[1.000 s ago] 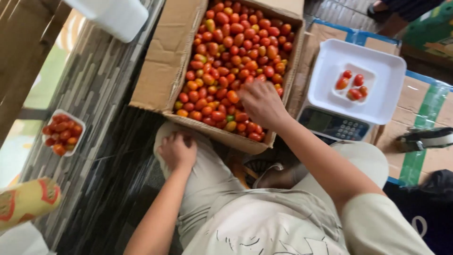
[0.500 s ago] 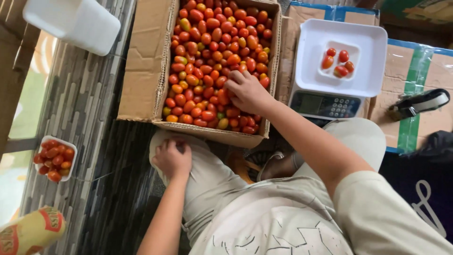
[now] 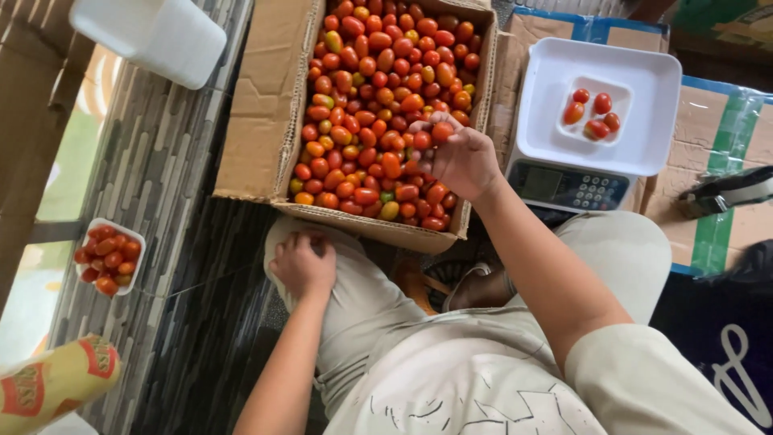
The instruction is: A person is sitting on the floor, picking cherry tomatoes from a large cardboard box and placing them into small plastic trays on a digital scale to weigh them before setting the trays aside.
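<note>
- Down at six o'clock, nearest of all, the person sits on the floor in pale trousers and a light printed shirt, both forearms stretching away toward twelve.
- At about eight o'clock from the middle, the left hand (image 3: pixel 303 264) lies curled on the left knee (image 3: pixel 354 282), fingers folded loosely against the cloth with nothing in them.
- Just past centre, toward one o'clock, the right hand (image 3: pixel 459 161) hovers over the near right corner of the cardboard box (image 3: pixel 258 121); its fingers are pinched round a few small tomatoes (image 3: pixel 431 137), one red one sitting at the fingertips.
- Filling that box from centre up to twelve o'clock lies a heap of cherry tomatoes (image 3: pixel 370 97), mostly red and orange, a few green or yellow.
- Off at two o'clock stands a digital scale (image 3: pixel 568 187) with a white tray (image 3: pixel 644 121) on top; a smaller white dish (image 3: pixel 597 113) in it carries five tomatoes.
- Over at nine o'clock, on the striped mat (image 3: pixel 169 209), a small white punnet (image 3: pixel 109 258) sits full of tomatoes, well apart from the box.
- Far up at eleven o'clock rests a white plastic tub (image 3: pixel 153 36).
</note>
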